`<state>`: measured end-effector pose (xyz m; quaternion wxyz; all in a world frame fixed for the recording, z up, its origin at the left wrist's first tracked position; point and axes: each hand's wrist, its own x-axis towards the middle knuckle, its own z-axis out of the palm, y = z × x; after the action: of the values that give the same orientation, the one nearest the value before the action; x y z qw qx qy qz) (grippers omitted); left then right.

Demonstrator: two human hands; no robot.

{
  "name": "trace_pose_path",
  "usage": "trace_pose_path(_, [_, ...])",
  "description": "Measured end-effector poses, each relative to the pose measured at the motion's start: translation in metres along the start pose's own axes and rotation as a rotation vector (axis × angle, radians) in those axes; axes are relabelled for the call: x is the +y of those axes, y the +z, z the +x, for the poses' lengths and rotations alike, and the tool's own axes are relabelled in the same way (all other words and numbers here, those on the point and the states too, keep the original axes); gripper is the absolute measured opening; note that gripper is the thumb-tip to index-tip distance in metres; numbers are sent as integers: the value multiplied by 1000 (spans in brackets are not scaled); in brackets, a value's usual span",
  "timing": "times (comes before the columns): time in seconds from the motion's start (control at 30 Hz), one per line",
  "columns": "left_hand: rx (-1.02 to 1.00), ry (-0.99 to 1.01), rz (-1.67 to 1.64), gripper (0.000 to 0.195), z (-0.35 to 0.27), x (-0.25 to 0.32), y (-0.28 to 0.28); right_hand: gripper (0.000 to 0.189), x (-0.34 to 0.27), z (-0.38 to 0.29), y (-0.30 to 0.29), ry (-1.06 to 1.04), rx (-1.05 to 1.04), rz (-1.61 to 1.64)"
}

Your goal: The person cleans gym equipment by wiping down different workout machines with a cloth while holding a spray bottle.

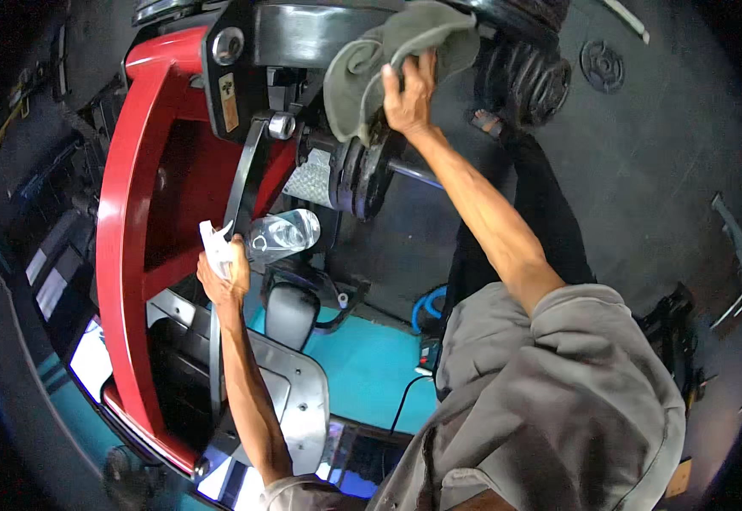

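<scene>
My left hand grips the white trigger head of a clear plastic spray bottle, which lies nearly sideways with its base to the right. Liquid seems to show inside it. In my right hand is a grey-green cloth, bunched and folded over at the top of the view, beside the dark metallic curved part of a gym machine. Whether the cloth touches that part, I cannot tell. The machine's red steel frame curves down to the left of my left hand.
Black weight plates sit on a bar below the cloth, with more plates at upper right. One plate lies on the dark floor. A black padded seat, a turquoise floor area and a blue coiled hose or cable are lower down.
</scene>
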<state>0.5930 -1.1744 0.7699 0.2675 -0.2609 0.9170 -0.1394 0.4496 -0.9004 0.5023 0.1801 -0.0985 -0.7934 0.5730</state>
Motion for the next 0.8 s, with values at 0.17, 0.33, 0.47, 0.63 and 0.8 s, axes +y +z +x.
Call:
trace_pose_path(0.17, [94,132,-118,60,7,3,3,42,55,13,-7,372,162,44])
trace_pose_path(0.33, [94,170,-156,65,-2,1,1,51,55,-16,-8,130,52,148])
trace_pose_path(0.47, [6,157,-119,45,10,16,-3,43,146,-6,-11,443,222,-107])
trace_pose_path(0.63, [71,95,-62,80,-4,-23,8,38,128,-37,-15,335,-32,45])
trace_pose_path(0.8, [82,180,-231,92,16,10,11,46,282,-16,-47,844,136,-56])
